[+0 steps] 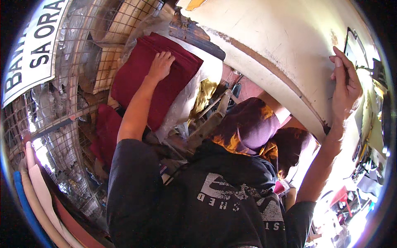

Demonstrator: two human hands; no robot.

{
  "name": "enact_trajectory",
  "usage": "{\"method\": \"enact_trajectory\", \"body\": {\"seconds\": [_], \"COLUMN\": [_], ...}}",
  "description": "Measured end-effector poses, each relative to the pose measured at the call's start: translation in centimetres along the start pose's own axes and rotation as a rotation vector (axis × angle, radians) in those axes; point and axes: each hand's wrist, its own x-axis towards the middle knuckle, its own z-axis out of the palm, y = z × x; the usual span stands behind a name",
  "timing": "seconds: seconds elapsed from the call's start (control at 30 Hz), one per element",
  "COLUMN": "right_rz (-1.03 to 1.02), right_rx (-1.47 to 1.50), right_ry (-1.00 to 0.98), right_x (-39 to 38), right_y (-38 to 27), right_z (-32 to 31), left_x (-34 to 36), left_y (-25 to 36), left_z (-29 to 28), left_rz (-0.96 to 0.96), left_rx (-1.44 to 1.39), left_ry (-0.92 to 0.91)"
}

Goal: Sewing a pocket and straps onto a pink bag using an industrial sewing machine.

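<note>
A folded stack of dark red cloth (140, 82) lies at the upper left, partly over clear plastic. My left hand (161, 66) is on top of it, its fingers bent and closed on a fold near the far edge. At the right, my right hand (347, 84) is raised beside a large table with a worn white top (285, 37). Its index finger and thumb stretch out a little apart while the other fingers curl loosely. I see nothing held in it. Another piece of dark red cloth (106, 132) hangs below the stack.
Wire mesh (62, 120) runs along the left, with a printed sign (35, 49) on it. Rolled material (39, 194) stands at the lower left. Gold-coloured material (204, 93) and wooden pieces (213, 122) lie below the stack. Clutter (351, 198) fills the lower right.
</note>
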Motion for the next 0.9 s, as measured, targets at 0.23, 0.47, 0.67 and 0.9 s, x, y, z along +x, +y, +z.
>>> {"method": "enact_trajectory", "body": {"seconds": [0.23,0.47,0.67,0.9], "right_rz": [-0.077,-0.424,-0.323,-0.354], "right_rx": [-0.025,0.079,-0.061,-0.08], "right_ry": [0.024,-0.553,-0.582,-0.899], "right_x": [-2.6,-12.8,-18.2,-16.0], "right_y": [-3.8,-12.7,-11.0,-13.8], "right_z": [2.2,14.5,22.6,14.7], "left_x": [-1.9,-1.5,-1.5,0.7], "left_y": [-3.2,2.0,10.2,10.0], "left_z": [-1.2,-15.9,-25.0,-27.0], "left_rz": [0.123,0.164,0.261,0.321], "left_rx": [0.001,0.029,-0.12,-0.159], "left_ry": [-0.112,-0.413,-0.145,-0.26]}}
